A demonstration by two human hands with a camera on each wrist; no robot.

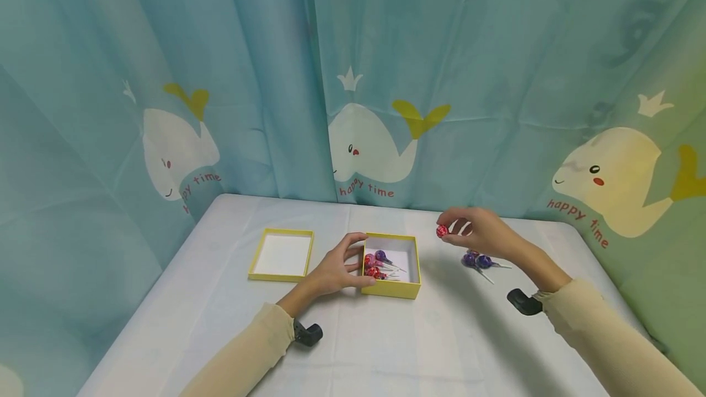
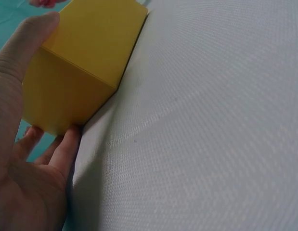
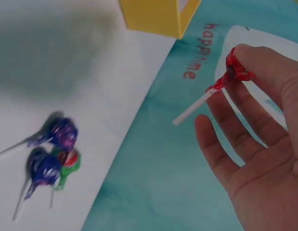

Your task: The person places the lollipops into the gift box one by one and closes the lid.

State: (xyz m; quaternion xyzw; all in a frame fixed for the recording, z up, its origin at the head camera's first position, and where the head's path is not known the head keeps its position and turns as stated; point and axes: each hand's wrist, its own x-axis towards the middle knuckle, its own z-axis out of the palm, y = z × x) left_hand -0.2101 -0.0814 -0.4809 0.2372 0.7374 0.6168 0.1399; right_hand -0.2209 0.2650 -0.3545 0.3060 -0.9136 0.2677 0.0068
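Pale-blue whale-print curtains (image 1: 265, 78) back a white textured surface (image 1: 353, 336). Just below the frame's centre, the left hand (image 1: 333, 267) grips the left end of an open yellow cardboard box (image 1: 394, 288), presumably steadying it; right of centre, the right hand (image 1: 482, 233) pinches a red-wrapped round lollipop (image 1: 442, 231) by its head, leaving the white stick (image 3: 194, 107) free.

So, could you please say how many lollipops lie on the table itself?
3: two purple lollipops and, beside them, a green one, right of the yellow box; others may be hidden.
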